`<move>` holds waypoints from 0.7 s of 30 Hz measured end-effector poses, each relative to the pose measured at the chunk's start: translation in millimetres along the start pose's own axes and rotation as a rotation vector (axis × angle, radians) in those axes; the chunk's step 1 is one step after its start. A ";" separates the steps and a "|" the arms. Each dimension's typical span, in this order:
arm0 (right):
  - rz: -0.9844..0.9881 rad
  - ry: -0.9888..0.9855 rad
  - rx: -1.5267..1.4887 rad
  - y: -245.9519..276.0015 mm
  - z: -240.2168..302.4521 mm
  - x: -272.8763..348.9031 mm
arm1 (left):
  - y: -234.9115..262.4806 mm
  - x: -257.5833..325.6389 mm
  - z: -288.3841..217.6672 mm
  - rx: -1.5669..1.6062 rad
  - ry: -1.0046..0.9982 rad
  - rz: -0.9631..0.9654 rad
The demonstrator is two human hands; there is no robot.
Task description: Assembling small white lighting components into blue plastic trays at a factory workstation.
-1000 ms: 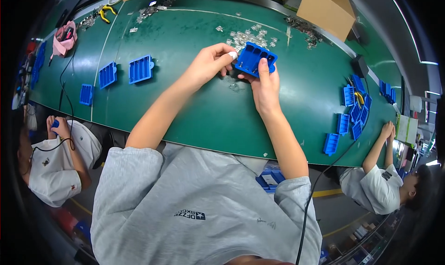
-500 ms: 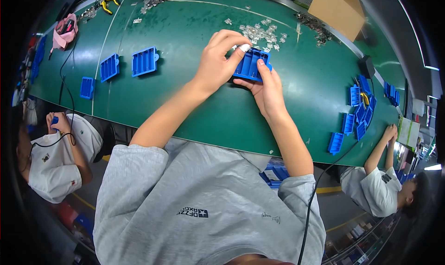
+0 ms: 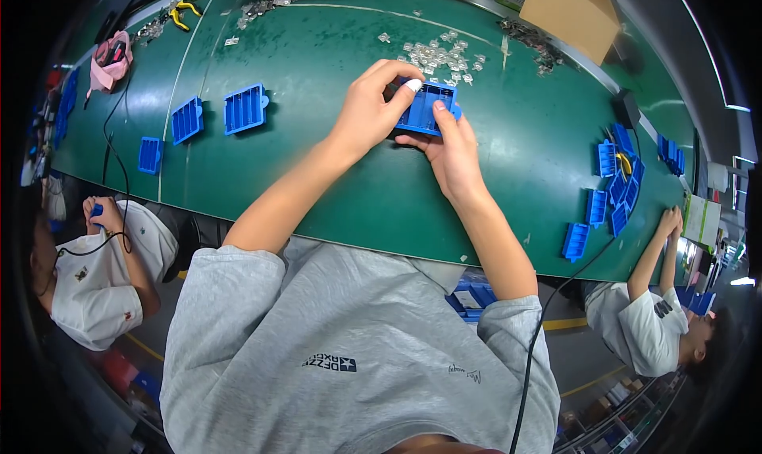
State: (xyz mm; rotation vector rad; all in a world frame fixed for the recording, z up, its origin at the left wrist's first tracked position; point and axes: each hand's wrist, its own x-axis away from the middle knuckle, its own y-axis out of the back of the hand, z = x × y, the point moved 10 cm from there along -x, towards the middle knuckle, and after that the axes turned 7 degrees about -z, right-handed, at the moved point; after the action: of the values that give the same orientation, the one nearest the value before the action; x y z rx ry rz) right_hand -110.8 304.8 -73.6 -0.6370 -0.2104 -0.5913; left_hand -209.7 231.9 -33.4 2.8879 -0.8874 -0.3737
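A blue battery holder (image 3: 424, 113) with long slots is held over the green bench, its slots facing up. My right hand (image 3: 456, 152) grips it from the near right, thumb across the right side and fingers underneath. At its far left corner my left hand (image 3: 371, 105) is closed, the white-covered thumb pressing on the far edge and the index finger bent over beyond it. Any small part between those fingertips is hidden. Just past the holder lies a loose pile of small shiny metal contact pieces (image 3: 435, 56).
Several blue holders (image 3: 244, 109) stand to the left; more blue holders (image 3: 597, 208) are grouped at the right with yellow-handled pliers (image 3: 625, 165). Other pliers (image 3: 182, 13), dark metal parts (image 3: 533, 41) and a cardboard box (image 3: 571, 17) are along the back. People sit on both sides.
Both hands and the battery holder have shifted very slightly left and nearer in the picture. The grip looks the same.
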 end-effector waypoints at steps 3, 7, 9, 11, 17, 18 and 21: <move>0.029 0.060 0.102 -2.9 4.2 -0.3 | -6.3 0.6 9.9 0.194 0.215 0.079; 0.003 0.150 0.135 -2.2 12.1 1.4 | -16.2 4.9 17.4 0.321 0.363 0.193; 0.025 0.237 0.220 -4.8 18.4 4.4 | -18.4 5.0 17.4 0.318 0.363 0.225; 0.021 0.270 0.222 -4.4 18.5 4.1 | -21.5 7.8 21.2 0.297 0.406 0.278; -0.025 0.436 0.335 6.7 24.7 5.4 | -24.1 8.3 19.5 0.337 0.382 0.388; -0.079 0.511 0.393 9.8 31.1 7.8 | -24.8 8.8 20.1 0.338 0.381 0.389; -0.120 0.421 0.401 13.6 29.8 7.0 | -30.4 12.4 17.7 0.371 0.342 0.429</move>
State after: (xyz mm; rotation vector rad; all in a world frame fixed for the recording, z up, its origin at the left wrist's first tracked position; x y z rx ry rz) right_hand -97.3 328.7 -54.3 -0.1048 0.0310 -0.7599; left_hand -187.9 249.5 -58.0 2.8084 -1.5895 0.3461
